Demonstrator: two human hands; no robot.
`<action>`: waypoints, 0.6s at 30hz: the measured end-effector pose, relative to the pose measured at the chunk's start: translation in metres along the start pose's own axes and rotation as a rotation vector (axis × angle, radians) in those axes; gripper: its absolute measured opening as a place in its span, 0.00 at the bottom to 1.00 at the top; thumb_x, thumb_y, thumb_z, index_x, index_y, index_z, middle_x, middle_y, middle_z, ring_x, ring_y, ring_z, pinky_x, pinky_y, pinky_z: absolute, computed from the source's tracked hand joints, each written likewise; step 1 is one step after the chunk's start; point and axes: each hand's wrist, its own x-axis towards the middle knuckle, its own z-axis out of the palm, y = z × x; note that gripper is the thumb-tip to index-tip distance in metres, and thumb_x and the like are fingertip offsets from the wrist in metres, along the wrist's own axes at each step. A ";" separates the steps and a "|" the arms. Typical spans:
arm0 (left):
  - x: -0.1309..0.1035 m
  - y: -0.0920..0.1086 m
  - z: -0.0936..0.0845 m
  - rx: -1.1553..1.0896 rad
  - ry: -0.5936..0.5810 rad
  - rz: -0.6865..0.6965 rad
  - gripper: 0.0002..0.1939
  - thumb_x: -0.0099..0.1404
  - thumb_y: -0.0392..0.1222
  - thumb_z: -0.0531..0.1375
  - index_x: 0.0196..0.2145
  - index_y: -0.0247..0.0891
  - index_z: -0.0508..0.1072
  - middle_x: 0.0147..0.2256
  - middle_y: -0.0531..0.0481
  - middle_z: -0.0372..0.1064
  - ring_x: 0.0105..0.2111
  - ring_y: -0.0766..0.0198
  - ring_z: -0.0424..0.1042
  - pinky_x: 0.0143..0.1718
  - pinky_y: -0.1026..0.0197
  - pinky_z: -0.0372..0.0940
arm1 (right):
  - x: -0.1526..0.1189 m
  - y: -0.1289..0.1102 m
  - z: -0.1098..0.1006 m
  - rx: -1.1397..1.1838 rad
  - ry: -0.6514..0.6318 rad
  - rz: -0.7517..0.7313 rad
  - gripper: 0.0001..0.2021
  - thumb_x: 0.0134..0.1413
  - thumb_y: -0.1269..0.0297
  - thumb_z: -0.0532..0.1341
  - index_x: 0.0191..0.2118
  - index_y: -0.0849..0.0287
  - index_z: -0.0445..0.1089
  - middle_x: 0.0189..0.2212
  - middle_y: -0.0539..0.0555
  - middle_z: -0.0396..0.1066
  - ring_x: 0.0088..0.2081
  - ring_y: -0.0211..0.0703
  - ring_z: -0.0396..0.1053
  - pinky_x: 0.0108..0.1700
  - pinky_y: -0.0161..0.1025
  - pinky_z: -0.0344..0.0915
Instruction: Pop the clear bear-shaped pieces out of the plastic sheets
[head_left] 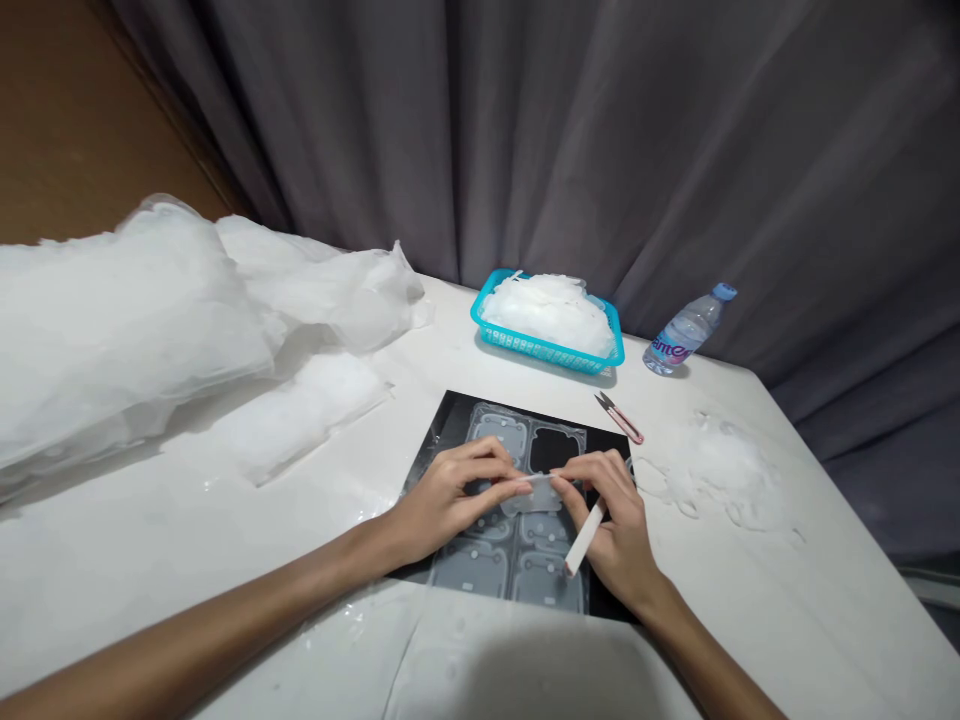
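My left hand pinches the left edge of a small translucent plastic piece. At the piece's other end, the thumb and forefinger of my right hand are closed on its edge. A flat white stick is also tucked in my right hand, slanting down to the left. Below both hands lies a clear plastic sheet with several rounded rectangular sections. One section near its top right is open and shows black. Under the sheet is a black board. My fingers hide part of the sheet.
A blue basket of white pieces stands behind the board. Red-handled thread snips lie right of it, near a water bottle. Clear scraps are heaped at right. Large bags of white material fill the left.
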 end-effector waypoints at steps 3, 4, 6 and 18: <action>0.000 0.000 0.000 -0.004 0.001 -0.003 0.08 0.75 0.40 0.63 0.41 0.38 0.82 0.37 0.50 0.71 0.38 0.65 0.72 0.42 0.64 0.66 | 0.000 0.001 0.000 0.010 -0.004 0.014 0.06 0.69 0.73 0.62 0.43 0.53 0.72 0.38 0.51 0.74 0.41 0.45 0.66 0.42 0.43 0.62; 0.000 0.000 0.000 -0.005 0.001 -0.006 0.08 0.75 0.40 0.63 0.40 0.37 0.82 0.37 0.50 0.71 0.37 0.65 0.72 0.41 0.64 0.65 | -0.001 0.001 0.000 0.013 -0.007 0.019 0.06 0.69 0.73 0.62 0.43 0.53 0.72 0.38 0.51 0.75 0.40 0.45 0.66 0.41 0.43 0.62; 0.000 -0.001 0.000 -0.005 0.002 -0.017 0.07 0.75 0.40 0.63 0.40 0.37 0.82 0.37 0.50 0.71 0.37 0.66 0.72 0.41 0.64 0.65 | -0.001 0.001 0.001 0.019 -0.010 0.020 0.06 0.70 0.72 0.61 0.43 0.53 0.72 0.37 0.51 0.75 0.40 0.45 0.65 0.41 0.43 0.62; -0.001 -0.004 0.002 -0.039 0.006 -0.076 0.10 0.76 0.44 0.62 0.38 0.37 0.80 0.38 0.50 0.71 0.38 0.65 0.71 0.42 0.63 0.65 | -0.005 0.003 0.009 0.016 0.001 0.027 0.05 0.71 0.71 0.60 0.45 0.53 0.72 0.35 0.52 0.73 0.37 0.45 0.65 0.37 0.42 0.63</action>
